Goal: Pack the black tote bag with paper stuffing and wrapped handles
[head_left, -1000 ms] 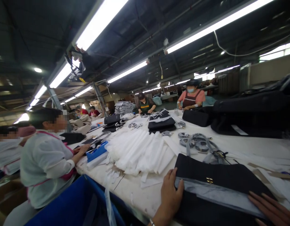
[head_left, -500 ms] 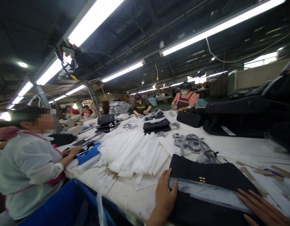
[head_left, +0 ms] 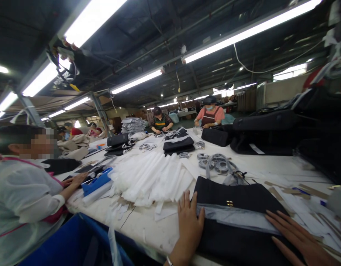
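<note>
A black bag [head_left: 242, 199] with small gold hardware lies flat on the white table in front of me. Across its middle runs a strip of thin translucent wrapping [head_left: 234, 217]. My left hand [head_left: 190, 221] rests at the bag's left edge, fingers stretched out and thumb against the side. On the right part of the bag my right hand [head_left: 298, 236] lies flat, its fingers spread over the end of the strip. Just behind the bag sit coiled grey wrapped straps [head_left: 221, 164].
White sheets [head_left: 151, 177] are heaped left of the bag. Paper and card scraps [head_left: 311, 207] lie to the right, black bags [head_left: 264, 133] behind them. A blue bin [head_left: 73, 240] stands below the table edge. A co-worker [head_left: 26, 192] sits left; two people work across the table.
The view has turned slightly right, so the scene sits further left. My left hand's fingers now extend straighter along the bag's edge; my right hand still lies flat on the bag.
</note>
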